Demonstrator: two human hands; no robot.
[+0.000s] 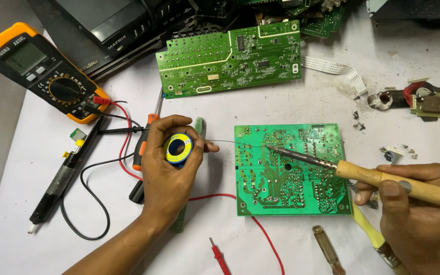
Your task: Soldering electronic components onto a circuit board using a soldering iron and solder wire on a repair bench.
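Green square circuit board (pixel 291 170) is being soldered: wooden-handled soldering iron (pixel 383 176) gripped in right hand (pixel 408 203), solder-wire spool (pixel 177 148) in left hand (pixel 169 163), joint judged unfinished.

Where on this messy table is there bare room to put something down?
Bare white sheet shows between the two green circuit boards, and at the near left, between the black cable loop and the left hand. The far edge and the right side, with loose screws and a small part, are crowded.
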